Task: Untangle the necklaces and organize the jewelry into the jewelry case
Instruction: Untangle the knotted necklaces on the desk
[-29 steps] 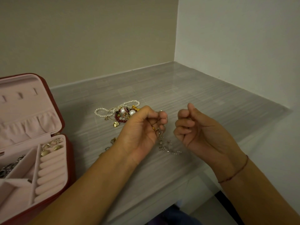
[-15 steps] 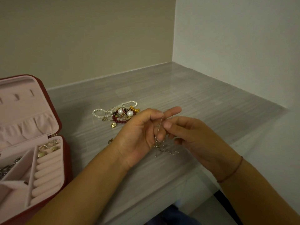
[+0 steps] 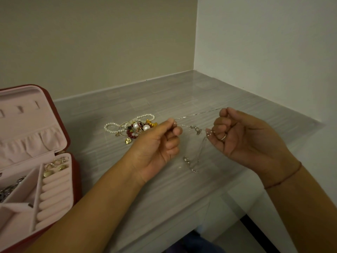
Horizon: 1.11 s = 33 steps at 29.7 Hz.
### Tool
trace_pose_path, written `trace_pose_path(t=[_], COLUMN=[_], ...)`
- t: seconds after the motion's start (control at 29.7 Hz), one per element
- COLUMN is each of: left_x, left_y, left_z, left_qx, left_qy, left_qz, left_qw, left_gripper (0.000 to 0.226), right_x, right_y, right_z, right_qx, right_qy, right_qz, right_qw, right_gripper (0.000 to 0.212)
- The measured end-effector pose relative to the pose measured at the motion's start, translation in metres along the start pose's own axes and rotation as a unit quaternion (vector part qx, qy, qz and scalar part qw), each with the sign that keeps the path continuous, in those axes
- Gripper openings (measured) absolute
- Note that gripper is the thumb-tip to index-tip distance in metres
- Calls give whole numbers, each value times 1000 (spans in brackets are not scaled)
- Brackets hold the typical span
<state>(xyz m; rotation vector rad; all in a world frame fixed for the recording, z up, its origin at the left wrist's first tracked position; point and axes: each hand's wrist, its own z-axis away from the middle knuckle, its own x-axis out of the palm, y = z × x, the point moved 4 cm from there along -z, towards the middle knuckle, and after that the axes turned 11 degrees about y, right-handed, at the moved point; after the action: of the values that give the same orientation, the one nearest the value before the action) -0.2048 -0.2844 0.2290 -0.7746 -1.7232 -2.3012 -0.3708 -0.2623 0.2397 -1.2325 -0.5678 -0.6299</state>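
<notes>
1. Left hand (image 3: 156, 143) and right hand (image 3: 242, 141) both pinch the thin silver necklace (image 3: 196, 129), pulled out between them just over the counter (image 3: 182, 92).
2. Beaded jewelry pile (image 3: 135, 127) sits behind the left hand, with the jewelry case (image 3: 27, 136) open at far left.

Jewelry case (image 3: 54, 190) left of jewelry pile (image 3: 134, 128)

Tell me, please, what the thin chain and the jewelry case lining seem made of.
The chain seems silvery metal: its fine links glint. The jewelry case lining seems soft matte pink fabric, perhaps velvet: it gathers into a ruched pocket.
</notes>
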Motion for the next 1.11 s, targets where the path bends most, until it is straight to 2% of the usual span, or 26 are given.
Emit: trace_pose_path(t=[0.13, 0.24, 0.47, 0.67, 0.88, 0.98, 1.11], left_x=[0, 3, 4, 5, 1, -1, -4], left_y=[-2, 0, 1, 1, 2, 3, 6], left_z=[0, 3, 6, 6, 6, 4, 2], left_qx=[24, 34, 33, 39, 31, 33, 35], left_qy=[18, 0, 22, 34, 29, 24, 38], left_qz=[-14, -9, -34, -45, -65, -80, -69], left_qw=[999, 999, 999, 998, 997, 996, 996], left_gripper=[25, 33, 25, 30, 15, 1, 29], right_x=[3, 6, 9, 9, -2, -8, -20], right_y=[-1, -1, 0, -5, -19, -33, -54], right_z=[-2, -3, -3, -1, -3, -3, -6], right_qx=[-12, -14, -13, -21, -27, -22, 10], right_qy=[3, -4, -27, -41, -18, -13, -47], right_qz=[42, 58, 79, 103, 109, 89, 40], right_qw=[999, 998, 996, 994, 994, 996, 998], right_gripper=[17, 14, 8, 8, 9, 13, 11])
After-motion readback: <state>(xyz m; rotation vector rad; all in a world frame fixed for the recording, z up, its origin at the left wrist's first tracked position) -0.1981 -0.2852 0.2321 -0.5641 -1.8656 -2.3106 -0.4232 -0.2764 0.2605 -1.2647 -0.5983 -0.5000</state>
